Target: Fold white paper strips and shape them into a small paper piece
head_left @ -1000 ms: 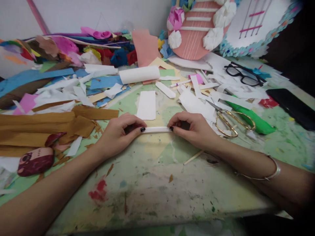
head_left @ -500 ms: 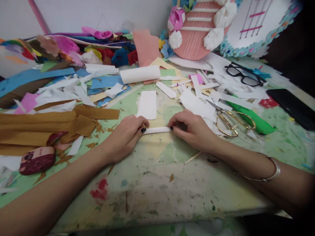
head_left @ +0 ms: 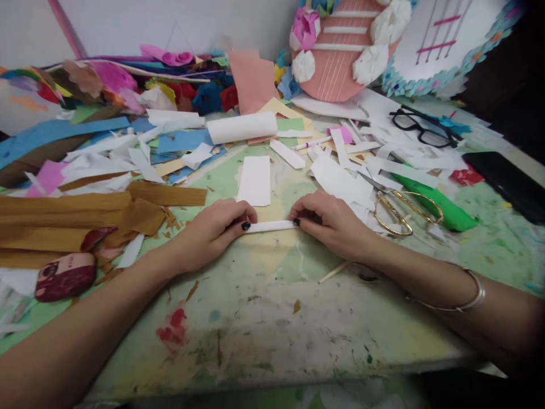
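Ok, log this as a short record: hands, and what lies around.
Left hand: pinching left end of slim white paper strip
Right hand: pinching the strip's right end
Beyond strip: flat white rectangular paper
To the right: gold-handled metal scissors, black rectangular phone
To the left: brown crinkled paper strips, rounded maroon-and-pink object

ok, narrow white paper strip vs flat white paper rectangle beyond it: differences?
The narrow white paper strip is much slimmer than the flat white paper rectangle. The strip runs crosswise; the rectangle's long sides run front to back. The left hand and right hand hold the strip's ends; neither grips the rectangle. Both are white.
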Demonstrator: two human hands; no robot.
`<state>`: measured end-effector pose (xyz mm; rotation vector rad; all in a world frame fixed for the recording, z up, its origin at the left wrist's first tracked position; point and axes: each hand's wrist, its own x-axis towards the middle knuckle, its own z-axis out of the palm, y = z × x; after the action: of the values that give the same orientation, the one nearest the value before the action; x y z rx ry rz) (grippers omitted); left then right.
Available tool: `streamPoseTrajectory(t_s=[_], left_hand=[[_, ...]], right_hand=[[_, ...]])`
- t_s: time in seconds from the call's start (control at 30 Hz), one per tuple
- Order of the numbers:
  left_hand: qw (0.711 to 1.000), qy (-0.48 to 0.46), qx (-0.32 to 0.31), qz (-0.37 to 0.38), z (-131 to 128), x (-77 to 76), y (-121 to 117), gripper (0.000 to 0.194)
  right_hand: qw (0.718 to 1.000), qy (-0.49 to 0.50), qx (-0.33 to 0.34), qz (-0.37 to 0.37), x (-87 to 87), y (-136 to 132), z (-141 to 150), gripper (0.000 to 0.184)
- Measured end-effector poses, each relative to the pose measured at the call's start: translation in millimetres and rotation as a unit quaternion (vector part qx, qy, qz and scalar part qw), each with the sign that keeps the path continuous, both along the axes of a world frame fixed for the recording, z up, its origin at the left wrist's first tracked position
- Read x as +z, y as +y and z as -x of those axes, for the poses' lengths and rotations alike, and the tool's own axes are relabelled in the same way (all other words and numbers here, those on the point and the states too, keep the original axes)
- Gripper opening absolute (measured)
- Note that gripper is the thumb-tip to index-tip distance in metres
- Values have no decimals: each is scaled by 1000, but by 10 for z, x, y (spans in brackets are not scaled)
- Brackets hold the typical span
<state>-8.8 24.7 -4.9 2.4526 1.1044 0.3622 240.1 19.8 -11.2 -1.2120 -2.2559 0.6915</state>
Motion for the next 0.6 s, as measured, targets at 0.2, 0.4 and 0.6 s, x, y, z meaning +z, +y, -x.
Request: streamPoseTrajectory(t_s=[0.2,0.4,0.6], left_hand=[[1000,-3,9,0,-5,6,5,17],[999,8,18,-32,-39,1,-14,15],[999,11,26,-42,-51,-5,-33,13]], right_hand=[[1000,-7,-4,-4,11,3,17,17],[999,-24,-10,-20,-11,-3,33,17],[999,-24,-10,-32,-12,-11,34,17]])
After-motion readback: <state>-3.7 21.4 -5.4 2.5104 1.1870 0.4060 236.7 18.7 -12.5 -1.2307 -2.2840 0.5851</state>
